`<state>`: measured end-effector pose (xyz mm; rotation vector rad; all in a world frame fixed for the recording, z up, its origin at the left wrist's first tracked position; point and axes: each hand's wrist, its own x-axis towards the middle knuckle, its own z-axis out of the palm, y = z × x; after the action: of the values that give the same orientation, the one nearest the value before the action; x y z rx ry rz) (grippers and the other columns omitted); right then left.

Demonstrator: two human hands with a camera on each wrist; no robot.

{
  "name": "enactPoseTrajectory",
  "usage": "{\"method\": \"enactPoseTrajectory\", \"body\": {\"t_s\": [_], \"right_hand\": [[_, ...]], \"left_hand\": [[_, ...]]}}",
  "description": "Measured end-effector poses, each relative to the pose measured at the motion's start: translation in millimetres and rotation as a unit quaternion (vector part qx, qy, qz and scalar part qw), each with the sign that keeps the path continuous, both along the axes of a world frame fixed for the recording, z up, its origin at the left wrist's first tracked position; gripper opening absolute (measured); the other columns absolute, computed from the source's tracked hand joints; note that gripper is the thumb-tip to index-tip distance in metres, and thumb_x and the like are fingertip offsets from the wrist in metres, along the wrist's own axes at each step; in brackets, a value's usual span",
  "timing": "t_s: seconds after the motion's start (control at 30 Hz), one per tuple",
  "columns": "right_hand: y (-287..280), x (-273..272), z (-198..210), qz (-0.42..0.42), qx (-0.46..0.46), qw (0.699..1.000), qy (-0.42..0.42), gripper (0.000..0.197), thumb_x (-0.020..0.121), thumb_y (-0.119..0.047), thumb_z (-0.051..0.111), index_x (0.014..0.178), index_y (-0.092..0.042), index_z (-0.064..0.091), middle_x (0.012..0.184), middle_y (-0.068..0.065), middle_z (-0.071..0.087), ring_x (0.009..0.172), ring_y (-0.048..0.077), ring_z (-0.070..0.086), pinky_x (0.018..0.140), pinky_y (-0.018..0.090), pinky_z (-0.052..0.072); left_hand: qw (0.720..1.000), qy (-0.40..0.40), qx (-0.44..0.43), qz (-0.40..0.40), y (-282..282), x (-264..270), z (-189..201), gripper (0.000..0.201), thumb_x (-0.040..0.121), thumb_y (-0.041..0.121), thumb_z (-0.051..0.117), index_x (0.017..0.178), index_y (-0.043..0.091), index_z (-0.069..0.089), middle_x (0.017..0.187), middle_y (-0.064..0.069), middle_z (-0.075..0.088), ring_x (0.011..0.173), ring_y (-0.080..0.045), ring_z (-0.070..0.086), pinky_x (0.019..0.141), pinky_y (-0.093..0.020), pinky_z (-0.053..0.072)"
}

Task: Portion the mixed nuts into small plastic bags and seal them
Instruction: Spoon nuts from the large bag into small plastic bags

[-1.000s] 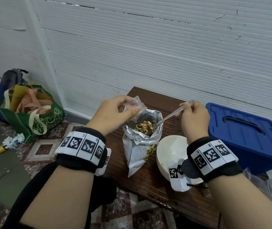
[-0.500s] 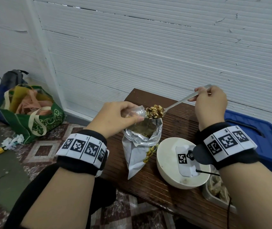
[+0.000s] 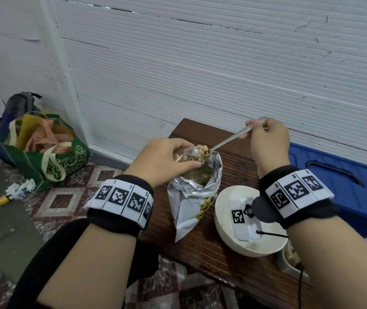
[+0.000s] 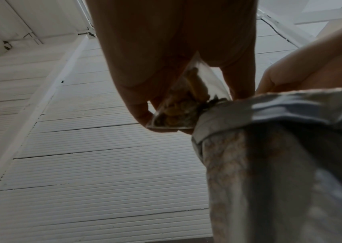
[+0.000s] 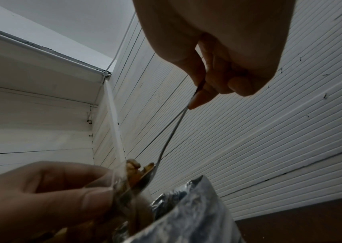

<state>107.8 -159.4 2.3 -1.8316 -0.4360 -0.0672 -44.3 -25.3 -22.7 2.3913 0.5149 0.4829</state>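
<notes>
Left hand (image 3: 163, 159) pinches the mouth of a small clear plastic bag (image 3: 191, 153), held just above the open top of a big crinkled silver foil nut pouch (image 3: 194, 192) standing on the dark brown slatted wooden table (image 3: 202, 246). Right hand (image 3: 268, 141) grips the far end of a long thin metal spoon (image 3: 229, 141); its bowl, heaped with mixed nuts (image 3: 205, 150), sits at the small bag's opening. The left wrist view shows nuts already inside the small bag (image 4: 183, 105).

Handling, judged: the small bag is thin, limp and slick and will collapse unless its rim is pinched open, so hold it at the top edge, not the body. Nuts are light and loose, they roll and spill easily. The spoon is stiff but long, so the tip wobbles. The foil pouch is soft-walled and looks tippable if knocked.

Room: a white round bowl (image 3: 222, 210) stands just right of the pouch, a metal tin (image 3: 286, 265) at the table's near right edge, a blue plastic lidded bin (image 3: 334, 181) beyond the right forearm. The table's left edge is near the pouch, with floor below. A white ribbed wall stands behind. There's open space above the pouch, and any spill there falls back in.
</notes>
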Motion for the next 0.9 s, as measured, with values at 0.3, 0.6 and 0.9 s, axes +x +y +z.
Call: {"method": "enactPoseTrajectory", "body": {"t_s": [0.3,0.6,0.9], "right_hand": [[5.7,-0.9,-6.8,0.037,0.032,0.999,0.014,0.026,0.099,-0.017,0.045,0.079,-0.023,0.061,0.061,-0.01,0.066,0.091,0.019,0.064,0.094,0.037,0.047],[-6.9,-7.0,3.1,0.116,0.138,0.982,-0.055,0.019,0.1,-0.018,0.047,0.088,-0.022,0.062,0.079,-0.004,0.067,0.064,-0.003,0.057,0.068,0.018,0.039],[-13.4,1.2,3.9,0.019,0.139,0.988,-0.068,0.023,0.098,-0.02,0.048,0.082,-0.029,0.062,0.067,-0.015,0.068,0.072,0.008,0.067,0.081,0.027,0.046]], "left_hand": [[0.999,-0.003,0.034,0.0,-1.0,3.8,-2.1,0.046,0.075,0.053,0.072,0.114,0.029,0.066,0.085,0.024,0.056,0.079,0.004,0.053,0.069,-0.011,0.04],[0.994,-0.052,-0.088,0.037,1.0,5.2,-8.7,0.035,0.076,0.045,0.076,0.104,0.029,0.065,0.093,0.018,0.066,0.089,0.003,0.06,0.082,-0.022,0.051],[0.988,-0.065,-0.129,0.046,2.0,3.8,-8.1,0.031,0.077,0.048,0.072,0.101,0.029,0.065,0.099,0.017,0.063,0.091,0.006,0.054,0.071,-0.008,0.039]]}}
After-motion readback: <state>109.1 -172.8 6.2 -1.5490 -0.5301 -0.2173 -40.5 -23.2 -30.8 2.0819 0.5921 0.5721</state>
